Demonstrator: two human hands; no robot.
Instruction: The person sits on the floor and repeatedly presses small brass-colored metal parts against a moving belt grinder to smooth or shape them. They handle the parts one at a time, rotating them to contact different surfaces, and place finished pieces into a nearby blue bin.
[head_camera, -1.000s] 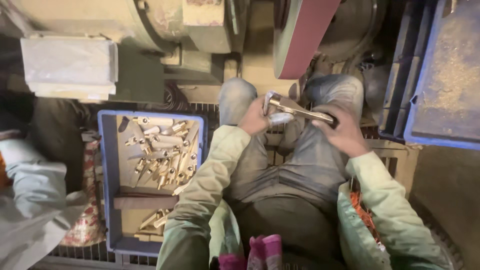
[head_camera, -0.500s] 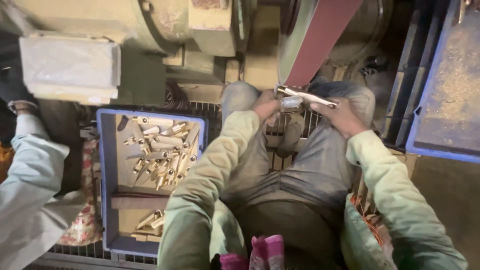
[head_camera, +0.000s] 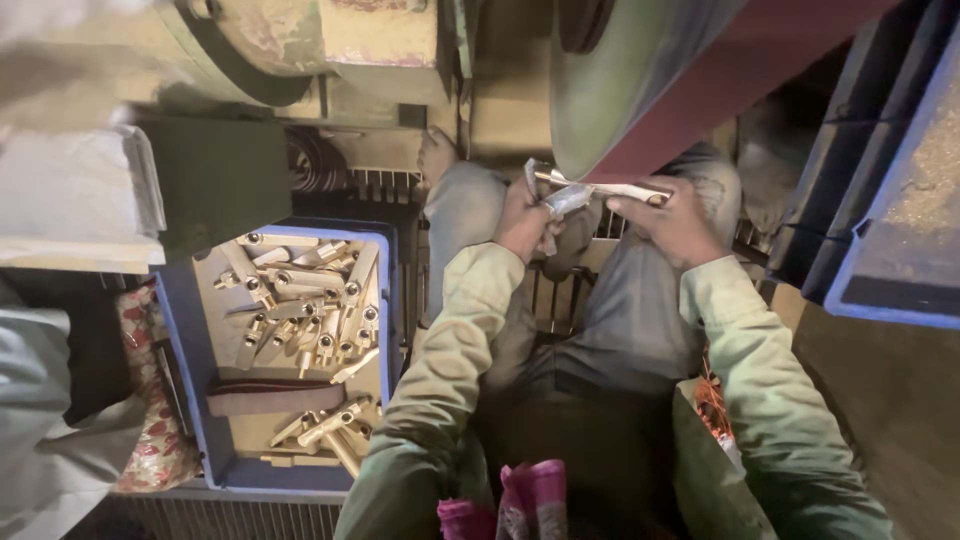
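My left hand (head_camera: 522, 222) and my right hand (head_camera: 668, 220) both grip a long shiny metal part (head_camera: 590, 190), one hand at each end. The part is held up against the lower edge of a dark red abrasive belt (head_camera: 720, 90) running over a green wheel (head_camera: 610, 90). Both arms wear pale green sleeves. My knees in grey trousers sit just below the part.
A blue crate (head_camera: 180, 330) at my left holds several brass-coloured metal parts and a dark strip. Another person's pale sleeve (head_camera: 40, 440) shows at the far left. A blue bin (head_camera: 890, 250) stands at the right. Machine housing fills the top.
Both hands have carried the metal part upward and forward until it meets the belt. The view has tilted closer to the machine.
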